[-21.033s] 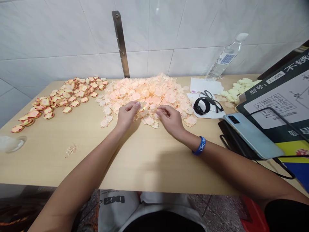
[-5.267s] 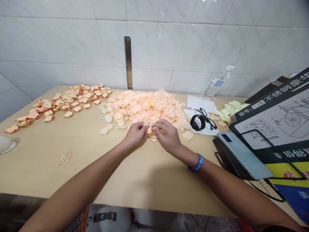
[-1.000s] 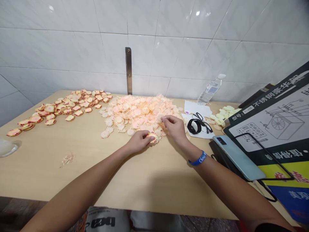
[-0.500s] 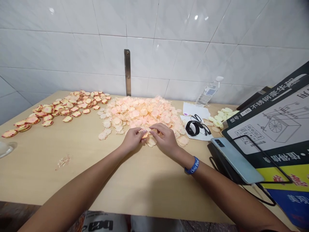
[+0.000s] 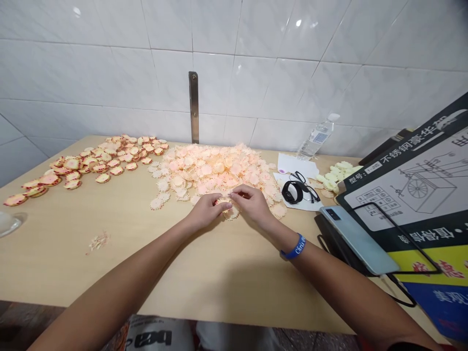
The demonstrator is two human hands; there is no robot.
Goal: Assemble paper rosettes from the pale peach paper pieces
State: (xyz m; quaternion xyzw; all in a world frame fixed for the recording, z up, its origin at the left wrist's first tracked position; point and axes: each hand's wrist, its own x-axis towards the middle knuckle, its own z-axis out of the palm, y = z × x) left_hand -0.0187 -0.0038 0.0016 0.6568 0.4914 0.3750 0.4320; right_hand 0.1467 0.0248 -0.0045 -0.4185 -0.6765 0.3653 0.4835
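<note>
At the front edge of a large heap of pale pink scalloped discs [image 5: 219, 168], my two hands nearly meet. My left hand [image 5: 207, 210] is closed on a small scalloped disc [image 5: 222, 200], thumb and fingers pinching its side. My right hand [image 5: 250, 204] has its thumb and index finger pressed together at the disc's right edge; whatever is between those fingertips is too small to make out. A blue wristband [image 5: 295, 247] is on my right wrist. Stacked discs with red edges [image 5: 102, 163] are spread over the table's back left.
A small pile of scraps [image 5: 98, 242] lies left on the table [image 5: 153, 292]. To the right are black glasses [image 5: 310, 193], a dark watch [image 5: 291, 192], a tilted plastic bottle [image 5: 317, 137], pale yellow pieces [image 5: 338, 175], a phone [image 5: 360, 241], a cable and a printed box [image 5: 413, 195].
My left thumb has shifted right and slightly down along the disc. The fingers of my right hand have closed together against its edge. The view has tilted slightly.
</note>
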